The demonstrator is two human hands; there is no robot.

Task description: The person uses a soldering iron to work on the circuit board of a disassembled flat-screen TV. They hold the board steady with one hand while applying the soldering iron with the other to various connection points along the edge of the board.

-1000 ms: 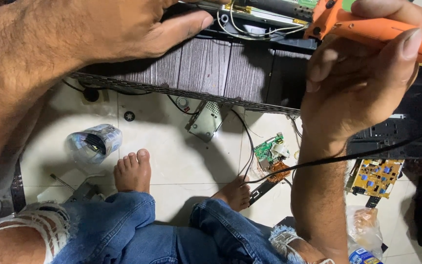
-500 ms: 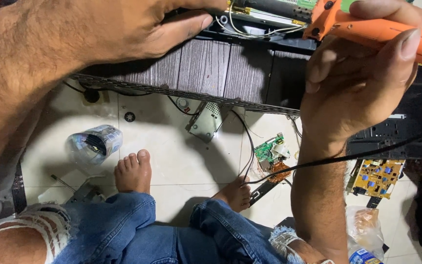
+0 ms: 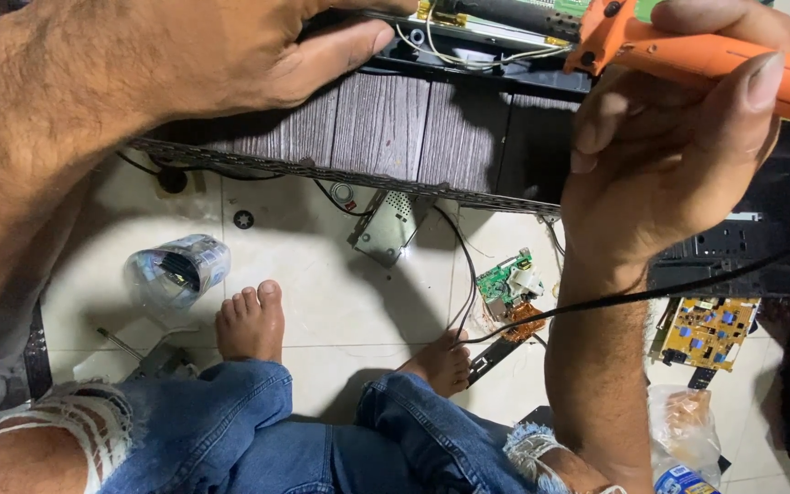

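Pale floor tiles lie below the tabletop (image 3: 432,128) — my right grip (image 3: 678,155) holds an orange soldering iron (image 3: 715,59); my left grip (image 3: 230,55) presses flat beside it.

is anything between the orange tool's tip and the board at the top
Nothing visible does. The right hand holds the orange tool with its tip right at the board, beside loose white wires. The left hand rests on the board's left part, clear of the tip.
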